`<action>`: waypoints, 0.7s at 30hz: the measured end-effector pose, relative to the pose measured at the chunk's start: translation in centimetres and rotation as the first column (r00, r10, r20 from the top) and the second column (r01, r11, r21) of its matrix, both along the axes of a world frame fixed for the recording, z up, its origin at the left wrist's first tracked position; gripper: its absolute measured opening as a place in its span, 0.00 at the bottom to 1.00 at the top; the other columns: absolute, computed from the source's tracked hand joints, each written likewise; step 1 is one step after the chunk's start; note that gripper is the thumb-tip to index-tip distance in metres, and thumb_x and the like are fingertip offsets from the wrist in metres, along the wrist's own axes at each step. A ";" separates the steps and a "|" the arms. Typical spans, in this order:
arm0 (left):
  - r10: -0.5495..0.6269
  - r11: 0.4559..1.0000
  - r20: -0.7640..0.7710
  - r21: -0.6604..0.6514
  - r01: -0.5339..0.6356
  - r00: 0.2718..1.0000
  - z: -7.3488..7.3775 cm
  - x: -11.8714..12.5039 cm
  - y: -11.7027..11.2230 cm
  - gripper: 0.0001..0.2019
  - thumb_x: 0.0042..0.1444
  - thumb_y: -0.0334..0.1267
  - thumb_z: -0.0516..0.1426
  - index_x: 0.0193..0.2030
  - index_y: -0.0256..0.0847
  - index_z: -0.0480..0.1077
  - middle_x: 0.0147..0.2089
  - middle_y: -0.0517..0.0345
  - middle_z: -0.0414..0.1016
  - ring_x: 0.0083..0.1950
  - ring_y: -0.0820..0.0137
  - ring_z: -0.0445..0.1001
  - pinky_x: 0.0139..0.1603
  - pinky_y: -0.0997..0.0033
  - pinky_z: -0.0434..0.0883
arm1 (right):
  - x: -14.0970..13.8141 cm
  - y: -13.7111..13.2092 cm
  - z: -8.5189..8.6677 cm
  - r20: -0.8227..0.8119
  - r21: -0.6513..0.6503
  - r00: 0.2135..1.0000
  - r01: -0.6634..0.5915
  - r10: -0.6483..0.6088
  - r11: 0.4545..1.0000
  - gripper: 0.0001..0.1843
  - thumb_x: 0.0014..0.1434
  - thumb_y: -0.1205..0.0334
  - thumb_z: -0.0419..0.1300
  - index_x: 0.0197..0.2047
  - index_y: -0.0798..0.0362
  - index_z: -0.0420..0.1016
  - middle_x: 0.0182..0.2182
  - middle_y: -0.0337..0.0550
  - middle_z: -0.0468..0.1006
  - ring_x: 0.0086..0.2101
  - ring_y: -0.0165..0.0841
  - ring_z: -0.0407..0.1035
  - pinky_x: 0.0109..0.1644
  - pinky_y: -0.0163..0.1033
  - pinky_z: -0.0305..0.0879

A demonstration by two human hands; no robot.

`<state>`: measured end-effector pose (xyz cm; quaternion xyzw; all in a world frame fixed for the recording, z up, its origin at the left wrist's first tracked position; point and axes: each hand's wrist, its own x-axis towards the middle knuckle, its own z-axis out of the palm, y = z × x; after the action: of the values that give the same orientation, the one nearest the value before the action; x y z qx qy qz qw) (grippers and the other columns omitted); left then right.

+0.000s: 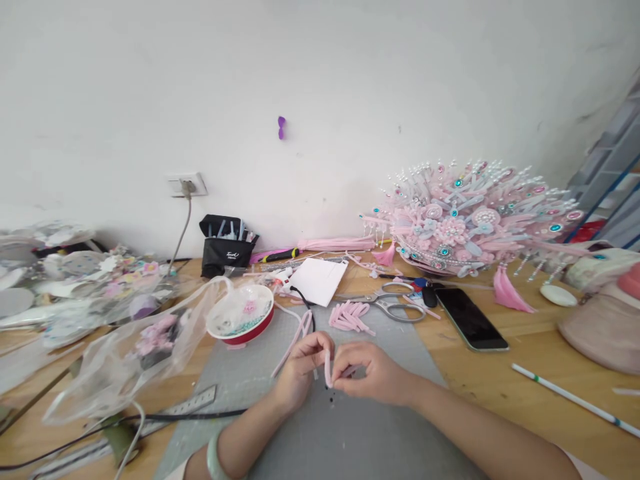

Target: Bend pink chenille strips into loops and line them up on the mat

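One pink piece (328,370) is between my left hand (305,370) and my right hand (373,373), low in the middle of the frame.
My left grip pinches it near the top, and my right grip pinches it near the bottom, over the gray mat (390,433). I think a soft pinch is best, so the fuzz doesn't get squashed, with both hands close and steady. My hands hide the ends, so I can't tell how it bends, or if the pink bit (353,371) by my right hand is part of it. At the right edge, a big beige thing (605,333) is cut off.
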<state>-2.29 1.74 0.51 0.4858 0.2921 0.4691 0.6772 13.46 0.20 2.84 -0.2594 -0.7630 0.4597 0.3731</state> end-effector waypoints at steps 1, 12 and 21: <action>-0.026 1.000 0.004 -0.015 0.026 1.000 0.0 0.0 -0.1 0.09 0.41 0.38 0.60 0.20 0.36 0.65 0.22 0.61 0.61 0.25 0.73 0.60 0.29 0.74 0.57 | -0.1 -0.2 0.0 -0.002 0.001 1.000 -0.009 0.009 1.000 0.05 0.49 0.69 0.57 0.28 0.54 0.75 0.26 0.39 0.73 0.29 0.28 0.65 0.33 0.31 0.60; -0.056 0.997 0.030 -0.053 0.057 0.998 0.1 0.2 -0.2 0.09 0.41 0.37 0.59 0.21 0.35 0.64 0.21 0.62 0.60 0.24 0.75 0.59 0.27 0.76 0.58 | -0.3 -0.3 -0.3 0.018 0.042 1.000 -0.008 0.007 0.999 0.06 0.51 0.65 0.58 0.31 0.55 0.76 0.29 0.41 0.74 0.31 0.27 0.67 0.36 0.31 0.62; 0.148 0.989 -0.149 0.018 -0.147 0.978 0.1 0.3 0.5 0.08 0.50 0.40 0.53 0.27 0.37 0.64 0.24 0.64 0.60 0.23 0.77 0.57 0.27 0.77 0.58 | 1.2 1.5 -1.1 0.334 0.363 0.895 0.166 -0.294 0.917 0.10 0.55 0.65 0.53 0.36 0.50 0.76 0.31 0.40 0.77 0.33 0.30 0.69 0.40 0.34 0.60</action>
<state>-1.97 2.27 0.58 0.4990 0.3758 0.4811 0.6151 14.68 1.75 1.73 -0.3683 -0.8495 0.2198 0.3072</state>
